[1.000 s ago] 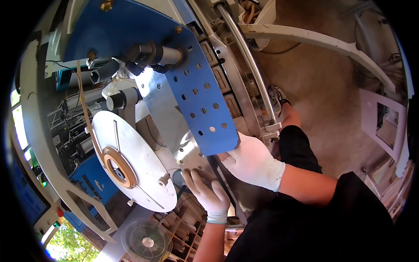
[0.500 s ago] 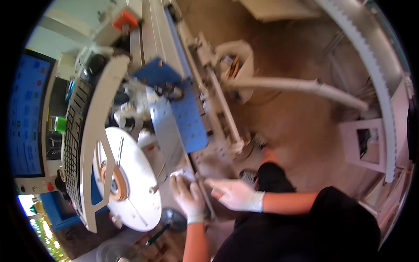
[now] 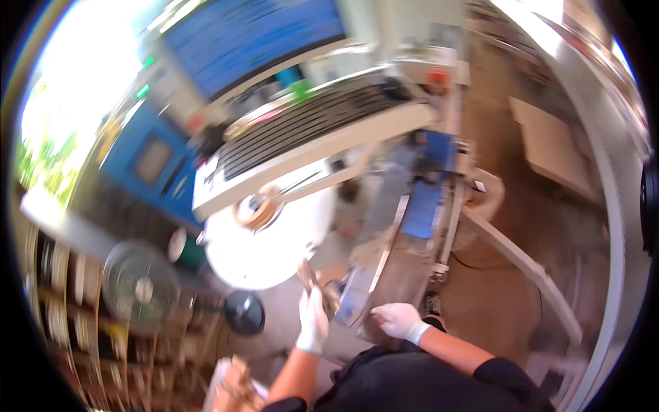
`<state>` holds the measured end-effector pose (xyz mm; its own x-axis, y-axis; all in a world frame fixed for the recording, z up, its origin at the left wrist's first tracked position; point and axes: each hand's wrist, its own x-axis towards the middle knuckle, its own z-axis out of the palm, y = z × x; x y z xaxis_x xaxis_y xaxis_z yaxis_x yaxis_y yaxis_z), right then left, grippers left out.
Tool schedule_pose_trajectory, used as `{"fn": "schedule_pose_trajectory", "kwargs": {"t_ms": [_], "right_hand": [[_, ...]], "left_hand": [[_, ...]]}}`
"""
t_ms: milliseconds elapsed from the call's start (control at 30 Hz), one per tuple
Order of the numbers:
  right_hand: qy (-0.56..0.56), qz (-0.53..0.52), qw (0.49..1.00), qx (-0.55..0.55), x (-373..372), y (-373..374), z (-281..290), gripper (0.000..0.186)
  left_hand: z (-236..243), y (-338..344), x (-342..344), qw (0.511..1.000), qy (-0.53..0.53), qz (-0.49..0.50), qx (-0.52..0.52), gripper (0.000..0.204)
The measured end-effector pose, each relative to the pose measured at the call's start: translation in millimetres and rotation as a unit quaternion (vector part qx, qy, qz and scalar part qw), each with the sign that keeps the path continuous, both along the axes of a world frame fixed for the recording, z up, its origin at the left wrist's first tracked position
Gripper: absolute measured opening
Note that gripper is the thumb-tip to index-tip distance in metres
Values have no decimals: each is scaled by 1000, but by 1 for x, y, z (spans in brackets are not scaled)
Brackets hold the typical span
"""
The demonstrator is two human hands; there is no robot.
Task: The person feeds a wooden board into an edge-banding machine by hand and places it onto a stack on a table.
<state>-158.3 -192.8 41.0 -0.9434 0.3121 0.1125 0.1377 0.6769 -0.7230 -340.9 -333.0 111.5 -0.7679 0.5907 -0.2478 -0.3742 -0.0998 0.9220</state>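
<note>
My left hand (image 3: 313, 321), in a white glove, is raised below the large white disc (image 3: 268, 247). Its fingers point up beside a brownish object (image 3: 320, 287), smeared by motion; I cannot tell whether they grip it. At the near end of the machine's metal bed (image 3: 391, 281) is my right hand (image 3: 399, 321), also gloved in white. Its fingers are curled closed, and whatever they may hold is hidden. A blue plate (image 3: 422, 209) lies farther along the bed. On the disc sits a brown roll (image 3: 254, 211).
A keyboard (image 3: 309, 123) on a pale shelf overhangs the disc, below a monitor (image 3: 254, 41). Left stand a blue cabinet (image 3: 154, 161), a fan (image 3: 141, 288) and a rack of reels (image 3: 82, 329). To the right, a pale bar (image 3: 522, 268) slants across the floor.
The view has swung left, bringing the fan, rack and cabinet into sight. My right hand, earlier with fingers stretched out, is now curled. The brownish object now shows by my left hand.
</note>
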Motion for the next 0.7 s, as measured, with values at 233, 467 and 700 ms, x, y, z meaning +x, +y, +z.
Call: {"fn": "schedule_pose_trajectory", "kwargs": {"t_ms": [233, 467, 700], "right_hand": [[86, 5, 995, 46, -6, -13, -11, 15], [78, 28, 996, 37, -2, -15, -15, 18], [102, 79, 991, -23, 3, -7, -21, 21]], "left_hand": [[118, -56, -210, 751, 579, 232, -216, 56], [220, 11, -285, 601, 523, 125, -591, 44], [210, 65, -322, 633, 519, 99, -566, 39]]}}
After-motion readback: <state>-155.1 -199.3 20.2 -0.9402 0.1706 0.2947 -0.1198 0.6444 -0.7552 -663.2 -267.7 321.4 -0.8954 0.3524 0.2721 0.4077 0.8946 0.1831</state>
